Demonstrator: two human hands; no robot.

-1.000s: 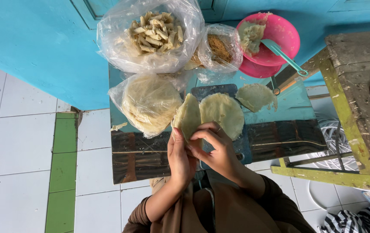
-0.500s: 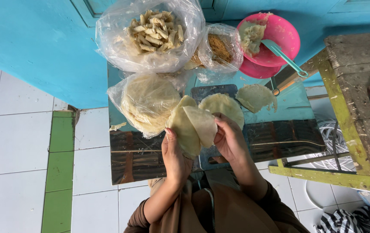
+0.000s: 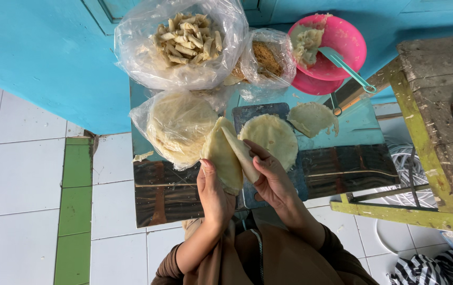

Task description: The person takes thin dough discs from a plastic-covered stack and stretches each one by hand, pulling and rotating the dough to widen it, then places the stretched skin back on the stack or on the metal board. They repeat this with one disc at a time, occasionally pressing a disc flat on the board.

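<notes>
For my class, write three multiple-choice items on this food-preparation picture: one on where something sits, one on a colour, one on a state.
1. Where is the clear bag of rolled pieces?
A. at the far side of the table, by the blue wall
B. on the tiled floor
C. in the person's lap

2. What colour is the bowl with the spoon?
A. green
B. pink
C. white

3. What state is the wrapper in the hands?
A. flat on the board
C. rolled shut
B. held up, partly folded

Answers: 1 A, the bag lies against the wall beyond the stack of wrappers. 2 B, the bowl is bright pink. 3 B, the left hand and right hand hold it above the table, one flap bent over.
</notes>
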